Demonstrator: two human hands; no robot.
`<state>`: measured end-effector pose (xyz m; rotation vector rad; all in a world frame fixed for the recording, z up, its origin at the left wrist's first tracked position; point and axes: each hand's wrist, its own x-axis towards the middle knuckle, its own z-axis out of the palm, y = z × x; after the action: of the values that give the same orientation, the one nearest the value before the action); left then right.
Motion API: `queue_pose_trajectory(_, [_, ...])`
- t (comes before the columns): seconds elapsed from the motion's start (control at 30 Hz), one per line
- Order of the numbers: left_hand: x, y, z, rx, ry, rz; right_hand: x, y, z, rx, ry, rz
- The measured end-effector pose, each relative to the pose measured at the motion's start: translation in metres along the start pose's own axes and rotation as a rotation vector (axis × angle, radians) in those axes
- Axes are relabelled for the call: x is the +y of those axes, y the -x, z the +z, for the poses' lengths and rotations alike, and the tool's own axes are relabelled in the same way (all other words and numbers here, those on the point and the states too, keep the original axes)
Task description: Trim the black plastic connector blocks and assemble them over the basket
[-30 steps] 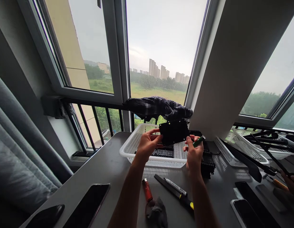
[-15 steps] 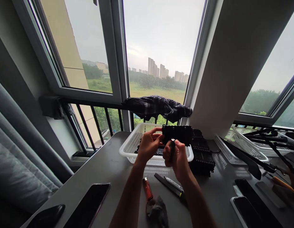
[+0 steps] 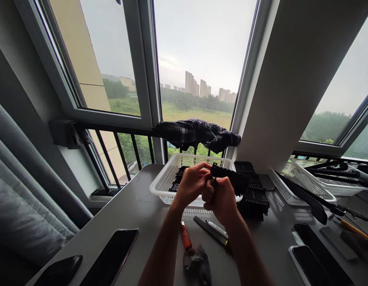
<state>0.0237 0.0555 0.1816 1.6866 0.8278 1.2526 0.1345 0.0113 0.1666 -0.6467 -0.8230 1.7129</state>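
1. Black and notched along its edge, the panel [image 3: 233, 179] was held tilted above the right end of the white basket [image 3: 158, 193], by the far edge of the desk [image 3: 136, 210].
2. The left hand [image 3: 192, 184] pinched the panel's left end between its fingertips.
3. The right hand [image 3: 223, 198], just beside it, was curled into a fist around a small dark object [image 3: 214, 183], too hidden to identify.
4. More black panels [image 3: 253, 200] were piled against the basket's right side.
5. Toward the near edge lay a red lighter [image 3: 186, 236], touching a crumpled grey cloth [image 3: 198, 264], with a white marker [image 3: 216, 228] near it.
6. A dark phone [image 3: 112, 256] lay along the left edge.
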Motion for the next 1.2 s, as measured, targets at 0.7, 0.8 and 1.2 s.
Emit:
queue_pose_trajectory(0.7, [-0.002,-0.001,-0.007,0.083,-0.110,0.054,-0.010,0.001,-0.005,0.015,-0.123,0.075])
queue_pose_trajectory(0.8, [-0.002,-0.001,-0.011,0.108,-0.107,0.034,-0.011,0.001,-0.007,-0.003,-0.136,0.074])
queue_pose_trajectory(1.2, [-0.005,-0.002,-0.025,0.195,-0.060,-0.034,-0.021,0.002,-0.018,0.021,-0.154,0.035])
